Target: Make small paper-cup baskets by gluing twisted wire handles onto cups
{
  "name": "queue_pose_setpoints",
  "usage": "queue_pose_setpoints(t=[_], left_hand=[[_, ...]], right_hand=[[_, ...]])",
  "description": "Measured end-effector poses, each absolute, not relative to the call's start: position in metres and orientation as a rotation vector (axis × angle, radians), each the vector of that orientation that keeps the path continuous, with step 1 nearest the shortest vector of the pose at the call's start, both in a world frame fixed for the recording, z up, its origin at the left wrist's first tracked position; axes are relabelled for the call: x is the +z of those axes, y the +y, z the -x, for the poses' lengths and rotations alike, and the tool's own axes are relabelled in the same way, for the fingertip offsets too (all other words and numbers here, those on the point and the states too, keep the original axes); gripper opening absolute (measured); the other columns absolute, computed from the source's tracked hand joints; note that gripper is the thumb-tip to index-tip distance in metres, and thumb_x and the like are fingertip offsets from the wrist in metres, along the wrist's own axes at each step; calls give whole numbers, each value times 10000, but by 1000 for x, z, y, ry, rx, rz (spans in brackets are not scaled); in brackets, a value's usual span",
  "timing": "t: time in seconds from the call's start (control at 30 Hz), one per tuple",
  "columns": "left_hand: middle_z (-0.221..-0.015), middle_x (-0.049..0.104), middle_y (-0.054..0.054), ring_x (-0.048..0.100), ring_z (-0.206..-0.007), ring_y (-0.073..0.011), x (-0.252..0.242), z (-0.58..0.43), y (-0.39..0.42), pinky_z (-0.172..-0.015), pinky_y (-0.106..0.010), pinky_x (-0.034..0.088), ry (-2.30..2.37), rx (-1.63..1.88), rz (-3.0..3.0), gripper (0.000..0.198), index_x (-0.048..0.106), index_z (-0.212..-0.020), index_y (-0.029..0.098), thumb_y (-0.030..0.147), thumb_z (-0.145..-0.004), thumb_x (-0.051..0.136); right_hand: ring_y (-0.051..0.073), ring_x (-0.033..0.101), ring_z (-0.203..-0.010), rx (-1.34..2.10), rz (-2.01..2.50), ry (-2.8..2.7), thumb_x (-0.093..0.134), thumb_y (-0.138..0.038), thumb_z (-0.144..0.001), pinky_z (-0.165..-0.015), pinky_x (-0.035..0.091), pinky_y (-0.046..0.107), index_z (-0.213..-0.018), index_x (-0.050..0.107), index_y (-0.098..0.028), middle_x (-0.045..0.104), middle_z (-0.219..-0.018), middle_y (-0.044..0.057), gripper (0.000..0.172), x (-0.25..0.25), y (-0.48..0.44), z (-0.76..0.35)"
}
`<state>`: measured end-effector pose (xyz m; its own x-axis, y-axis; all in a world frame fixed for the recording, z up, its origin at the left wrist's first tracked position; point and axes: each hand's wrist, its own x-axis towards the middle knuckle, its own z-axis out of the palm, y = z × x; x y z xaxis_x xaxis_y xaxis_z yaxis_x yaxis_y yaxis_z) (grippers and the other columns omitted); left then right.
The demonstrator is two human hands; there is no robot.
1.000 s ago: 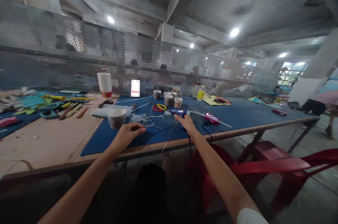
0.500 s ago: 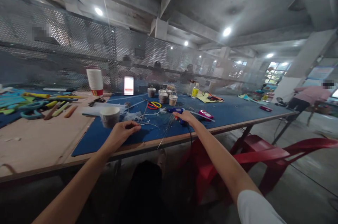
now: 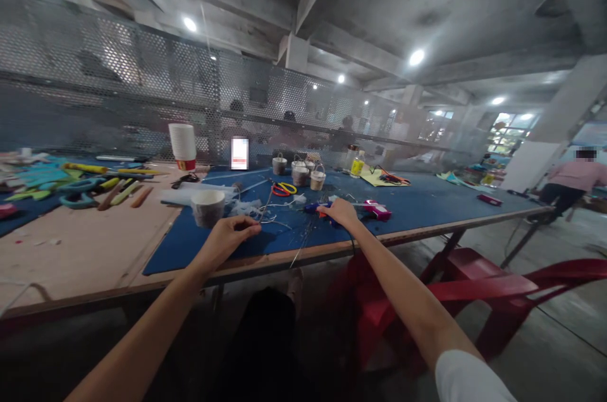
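My left hand (image 3: 233,236) is closed in a pinch above the near edge of the blue mat (image 3: 175,253). A thin strand (image 3: 267,201) rises from its fingertips; its lower end is hidden. Beside that hand stands a paper cup (image 3: 207,208) with a grey wrapped outside. My right hand (image 3: 342,212) is wrapped around a blue glue gun (image 3: 312,207) with an orange trigger, its nozzle pointing left. Loose white strings (image 3: 272,220) lie between the hands. Behind them rest scissors (image 3: 284,189) with red and yellow handles.
Small handled buckets (image 3: 300,173) stand at the back, near a yellow-labelled bottle (image 3: 357,165). Stacked paper cups (image 3: 183,146) and several tools (image 3: 118,190) are at left. A magenta object (image 3: 377,210) lies right of my right hand. A red chair (image 3: 455,288) stands at the near side.
The view has swung slightly left, so everything sits further right in the picture. Both hands keep nearly the same places and grips.
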<state>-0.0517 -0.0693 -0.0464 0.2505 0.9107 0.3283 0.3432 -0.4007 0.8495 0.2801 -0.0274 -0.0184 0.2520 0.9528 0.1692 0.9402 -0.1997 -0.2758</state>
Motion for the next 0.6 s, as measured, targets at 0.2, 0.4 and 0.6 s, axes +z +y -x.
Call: queue_pose_setpoints(t=[0.2, 0.4, 0.6], left_hand=[[-780, 713, -41, 600, -733, -204, -46, 51, -68, -673, -287, 416, 1121, 1126, -1859, 304, 743, -817, 172, 465, -758, 686], [-757, 712, -37, 585, -684, -180, -46, 50, -67, -656, -280, 433, 1066, 1143, -1727, 313, 741, -815, 166, 464, -718, 733], [-743, 705, -39, 594, -699, -183, -44, 60, -70, -655, -283, 450, 901, 1064, -1644, 327, 743, -827, 169, 477, -718, 749]], right_hand=[[277, 619, -1089, -207, 2105, -1776, 566, -515, -895, -874, 445, 344, -1025, 661, -173, 676, -1106, 144, 378, -17, -48, -262], [161, 612, -1001, -505, 1133, -2198, 433, -273, -1008, -823, 461, 245, -1272, 560, -257, 622, -1118, 58, 294, -12, -73, -198], [185, 572, -1000, -766, 824, -2310, 438, -170, -994, -859, 466, 289, -1261, 589, -214, 585, -1141, 98, 310, -6, -69, -150]])
